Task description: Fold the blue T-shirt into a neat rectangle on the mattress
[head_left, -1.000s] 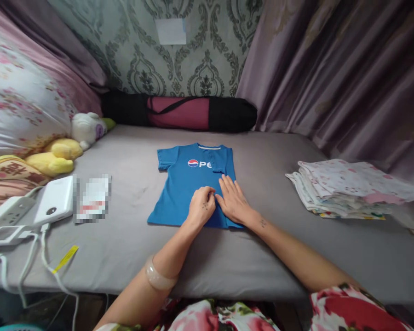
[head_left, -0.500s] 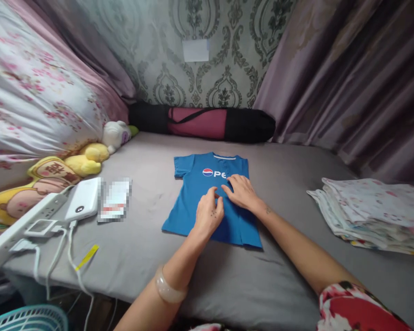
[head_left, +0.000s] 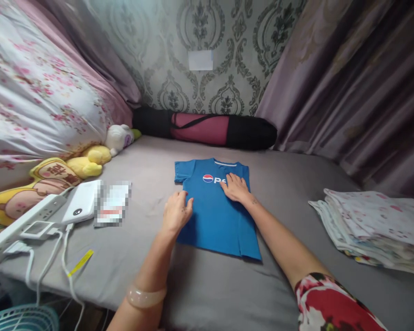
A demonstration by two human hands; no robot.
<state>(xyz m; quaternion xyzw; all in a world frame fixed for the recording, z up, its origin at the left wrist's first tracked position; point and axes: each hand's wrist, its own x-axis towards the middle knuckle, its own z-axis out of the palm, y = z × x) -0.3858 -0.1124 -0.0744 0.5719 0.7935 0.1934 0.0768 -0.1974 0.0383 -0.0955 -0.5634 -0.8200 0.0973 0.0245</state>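
A blue T-shirt (head_left: 210,220) with a round red, white and blue logo lies spread on the grey sheet, collar pointing away from me. Its left sleeve sticks out; at the right no sleeve shows, and a vertical crease runs near that edge. My right hand (head_left: 235,186) rests flat on the chest print, fingers spread, covering some of the letters. Over the shirt's left edge is my left hand (head_left: 177,211), thumb apart from its slightly bent fingers, holding nothing that I can see.
A stack of folded cloths (head_left: 372,225) lies at the right. On the left are a power strip (head_left: 27,225), a white power bank (head_left: 83,202), cables and plush toys (head_left: 86,163). A long black and maroon bag (head_left: 200,128) lies along the wall. A blue basket (head_left: 24,317) stands below the edge.
My left hand has moved left from the shirt's middle to its left edge. My right hand has stayed on the chest print, its fingers now flatter. The view has tilted slightly.
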